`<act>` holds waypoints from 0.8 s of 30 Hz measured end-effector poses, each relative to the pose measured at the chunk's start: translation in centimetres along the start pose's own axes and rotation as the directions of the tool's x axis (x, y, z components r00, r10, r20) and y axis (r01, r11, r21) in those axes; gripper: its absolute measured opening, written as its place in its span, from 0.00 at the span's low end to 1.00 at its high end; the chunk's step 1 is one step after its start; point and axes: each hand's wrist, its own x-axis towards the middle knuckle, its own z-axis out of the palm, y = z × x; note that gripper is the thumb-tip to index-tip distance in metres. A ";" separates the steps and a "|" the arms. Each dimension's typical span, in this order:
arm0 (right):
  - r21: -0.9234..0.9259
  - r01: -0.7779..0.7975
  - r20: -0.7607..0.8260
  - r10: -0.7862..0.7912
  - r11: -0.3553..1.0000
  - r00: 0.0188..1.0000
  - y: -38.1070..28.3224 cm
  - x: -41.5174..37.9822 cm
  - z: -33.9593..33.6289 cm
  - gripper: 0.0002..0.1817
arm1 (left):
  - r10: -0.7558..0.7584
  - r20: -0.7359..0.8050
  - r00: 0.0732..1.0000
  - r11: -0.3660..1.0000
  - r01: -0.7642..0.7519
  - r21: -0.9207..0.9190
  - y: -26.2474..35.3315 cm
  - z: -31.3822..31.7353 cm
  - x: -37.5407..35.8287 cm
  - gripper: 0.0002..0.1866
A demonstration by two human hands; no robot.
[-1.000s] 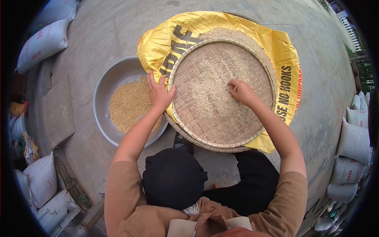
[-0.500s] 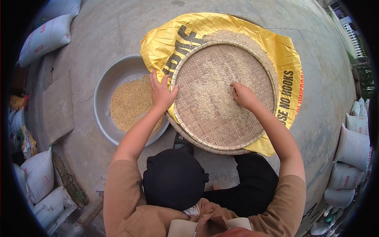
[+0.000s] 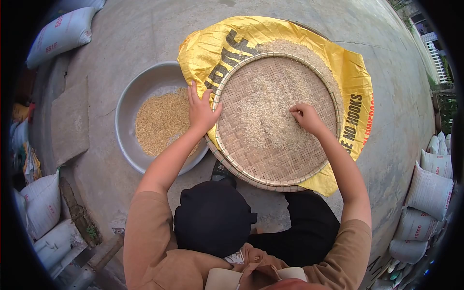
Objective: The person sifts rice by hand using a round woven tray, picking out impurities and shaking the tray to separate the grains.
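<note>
A round woven bamboo winnowing tray [image 3: 251, 169] bears a thin, uneven spread of pale grain [image 3: 263, 113]. At its left edge my left hand [image 3: 200, 113] grips the rim, thumb over the top and fingers along the outside. My right hand [image 3: 307, 118] is above the grain, right of the tray's middle, with thumb and fingertips pinched together. Whatever lies between those fingertips is too small to make out. Beneath the tray spreads a yellow printed sack [image 3: 203, 53], with more pale grain [image 3: 290, 47] on it beyond the far rim.
On the left, a metal basin [image 3: 126, 99] holds golden unhusked grain [image 3: 159, 123]; the yellow sack overlaps its edge. Filled white sacks lie at the upper left [image 3: 63, 36] and are stacked along the right [image 3: 427, 191]. Concrete floor [image 3: 125, 34] surrounds everything.
My right hand has shifted slightly to the right over the grain, its fingertips still pinched. My left hand stays on the rim. The whole view has moved a little.
</note>
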 end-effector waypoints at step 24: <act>-0.364 0.133 0.088 -0.108 0.922 0.990 -0.6 0.4 1.4 0.05 | -0.002 -0.004 1.000 1.000 0.002 -0.008 -0.1 0.0 0.1 0.26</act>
